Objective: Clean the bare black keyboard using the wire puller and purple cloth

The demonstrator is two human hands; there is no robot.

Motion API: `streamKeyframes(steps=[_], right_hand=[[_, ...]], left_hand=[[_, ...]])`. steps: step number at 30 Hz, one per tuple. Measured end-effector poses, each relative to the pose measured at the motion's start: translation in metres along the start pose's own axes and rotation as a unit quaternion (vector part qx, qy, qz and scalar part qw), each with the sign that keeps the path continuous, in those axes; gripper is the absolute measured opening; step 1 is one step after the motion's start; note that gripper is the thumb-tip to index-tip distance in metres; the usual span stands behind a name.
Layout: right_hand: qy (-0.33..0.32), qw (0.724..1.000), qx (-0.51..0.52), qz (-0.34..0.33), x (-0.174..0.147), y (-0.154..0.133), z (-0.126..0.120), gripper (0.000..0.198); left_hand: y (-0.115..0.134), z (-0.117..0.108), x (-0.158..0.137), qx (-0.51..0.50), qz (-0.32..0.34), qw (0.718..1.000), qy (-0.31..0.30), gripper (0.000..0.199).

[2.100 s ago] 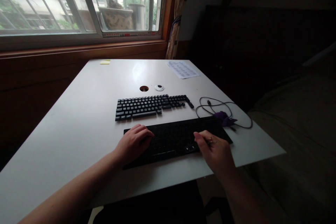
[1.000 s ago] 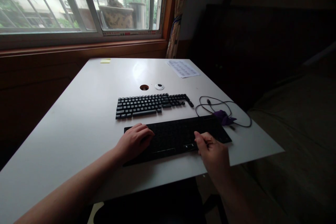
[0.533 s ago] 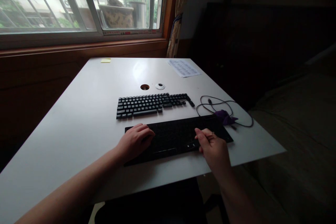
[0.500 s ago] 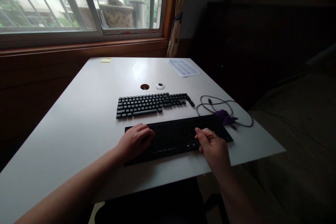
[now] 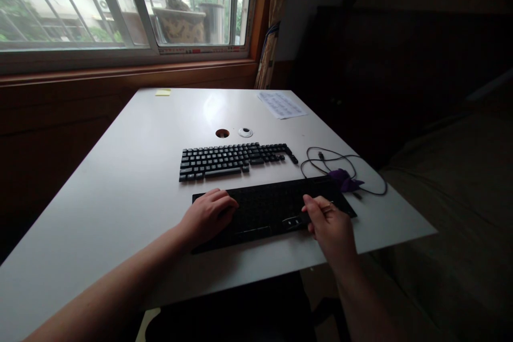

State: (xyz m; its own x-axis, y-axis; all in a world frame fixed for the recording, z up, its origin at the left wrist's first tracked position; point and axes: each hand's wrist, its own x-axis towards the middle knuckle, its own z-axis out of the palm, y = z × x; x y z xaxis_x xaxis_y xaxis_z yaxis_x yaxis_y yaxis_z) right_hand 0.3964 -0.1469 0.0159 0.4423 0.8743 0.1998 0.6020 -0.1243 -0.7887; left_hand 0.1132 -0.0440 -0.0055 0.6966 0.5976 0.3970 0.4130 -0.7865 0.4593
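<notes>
A black keyboard (image 5: 260, 208) lies on the white table, most of its keycaps off and a few small keys (image 5: 294, 222) showing near its lower right. My left hand (image 5: 212, 214) rests over the keyboard's left end with fingers curled together and pressed on it. Over the right part, my right hand (image 5: 331, 224) is closed in a pinch, thumb against the fingers; whatever it holds is hidden or too dark to make out. Beyond the keyboard, loose black keycaps (image 5: 216, 160) are laid out in keyboard order.
At the right lie a coiled cable (image 5: 336, 157) and a purple cloth (image 5: 344, 179). Printed paper (image 5: 282, 104) and a yellow sticky note (image 5: 163, 93) are at the table's far side. A round hole (image 5: 222, 133) and its white cover (image 5: 246, 132) are behind the keycaps.
My right hand has shifted slightly right, uncovering more of the small keys beside it. The left hand stays in place on the keyboard.
</notes>
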Motion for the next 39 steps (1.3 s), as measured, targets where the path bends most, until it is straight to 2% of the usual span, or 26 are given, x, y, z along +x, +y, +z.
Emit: streamKeyframes(steps=[2, 5, 9, 13, 19, 25, 29, 34, 37, 39], right_hand=[[0.012, 0.999, 0.031, -0.002, -0.003, -0.01, 0.002, 0.042], [0.006, 0.991, 0.131, 0.037, -0.001, -0.024, 0.01, 0.042], [-0.033, 0.96, 0.27, 0.069, 0.003, -0.04, 0.03, 0.037], [-0.073, 0.929, 0.355, 0.075, 0.002, -0.053, 0.05, 0.033], [-0.112, 0.904, 0.406, 0.078, -0.005, -0.065, 0.068, 0.03], [-0.119, 0.892, 0.428, 0.083, -0.011, -0.066, 0.075, 0.028], [-0.123, 0.894, 0.428, 0.052, -0.019, -0.063, 0.074, 0.028], [-0.129, 0.894, 0.428, 0.013, -0.024, -0.06, 0.069, 0.024], [-0.107, 0.893, 0.436, 0.041, -0.022, -0.058, 0.07, 0.024], [-0.072, 0.9, 0.426, 0.059, -0.019, -0.056, 0.069, 0.025]], left_hand=[[0.0, 0.001, 0.0, -0.002, 0.003, 1.0, 0.004, 0.012], [0.001, 0.0, 0.0, -0.012, 0.013, 1.0, 0.017, 0.012], [0.004, -0.005, 0.0, -0.036, 0.028, 0.998, 0.048, 0.017], [0.01, -0.011, 0.0, -0.076, 0.024, 0.994, 0.08, 0.026], [0.018, -0.015, -0.001, -0.167, -0.027, 0.983, 0.077, 0.029], [0.022, -0.022, 0.0, -0.222, -0.045, 0.971, 0.079, 0.015], [0.024, -0.026, 0.001, -0.253, -0.058, 0.964, 0.063, 0.009], [0.022, -0.024, -0.001, -0.354, -0.086, 0.931, 0.037, 0.011], [0.017, -0.022, -0.002, -0.429, -0.106, 0.896, 0.047, 0.016], [0.014, -0.02, -0.003, -0.469, -0.126, 0.871, 0.074, 0.018]])
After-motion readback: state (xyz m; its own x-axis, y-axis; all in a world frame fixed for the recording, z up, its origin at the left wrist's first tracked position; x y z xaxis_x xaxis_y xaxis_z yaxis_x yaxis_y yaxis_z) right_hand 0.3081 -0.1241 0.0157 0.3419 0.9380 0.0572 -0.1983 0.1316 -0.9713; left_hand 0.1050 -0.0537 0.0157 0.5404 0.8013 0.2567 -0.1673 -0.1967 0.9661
